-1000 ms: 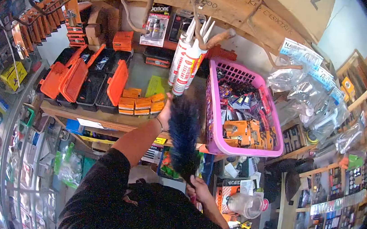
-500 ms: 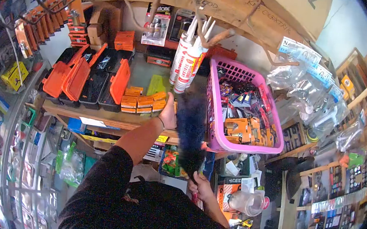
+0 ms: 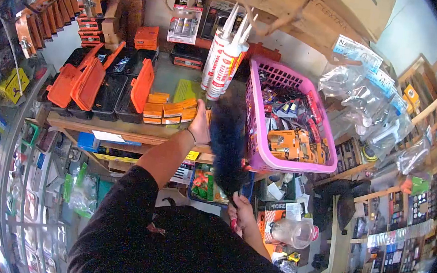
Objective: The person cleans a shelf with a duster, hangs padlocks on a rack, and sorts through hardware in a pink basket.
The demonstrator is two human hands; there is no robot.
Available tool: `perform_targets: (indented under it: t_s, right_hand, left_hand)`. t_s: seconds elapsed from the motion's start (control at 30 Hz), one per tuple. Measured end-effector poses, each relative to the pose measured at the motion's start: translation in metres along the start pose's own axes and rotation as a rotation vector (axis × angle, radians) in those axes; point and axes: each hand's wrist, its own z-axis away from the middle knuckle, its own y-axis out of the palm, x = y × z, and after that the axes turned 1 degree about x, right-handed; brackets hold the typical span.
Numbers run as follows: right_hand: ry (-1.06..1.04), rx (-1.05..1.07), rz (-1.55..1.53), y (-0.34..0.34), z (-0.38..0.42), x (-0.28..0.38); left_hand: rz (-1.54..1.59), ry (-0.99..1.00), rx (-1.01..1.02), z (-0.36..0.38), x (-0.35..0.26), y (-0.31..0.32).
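Note:
My right hand [image 3: 244,213] is closed round the handle of a dark feathery duster [image 3: 227,143]. The duster stretches up over the shelf edge, between the sealant tubes and the pink basket [image 3: 265,155]; its bristles are blurred. My left hand [image 3: 201,125] lies at the shelf edge beside small orange boxes [image 3: 170,110], its thumb pointing up and its other fingers largely hidden. Whether it grips a box cannot be made out. White sealant tubes [image 3: 222,67] stand just behind the duster.
Black cases with orange lids [image 3: 88,85] line the shelf [image 3: 138,131] on the left. Plastic-bagged goods [image 3: 366,96] hang at the right. Below are a clear jar [image 3: 293,233] and a green bag [image 3: 82,188]. Metal hooks hang overhead.
The view has shifted slightly, so the shelf and its goods sit a little higher. The duster remains in my right hand, and my left hand stays beside the orange boxes.

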Motion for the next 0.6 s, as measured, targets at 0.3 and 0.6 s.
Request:
perform_targets:
  t_s: [0.3,0.6]
  right_hand:
    - [0.041,-0.025,0.064,-0.014,-0.001,0.008]
    - [0.017,0.08,-0.025,-0.011,0.0,0.0]
  left_hand:
    - [0.067,-0.035,0.052,-0.005,0.001,-0.012]
    - [0.015,-0.056,-0.114,0.004,0.001,-0.003]
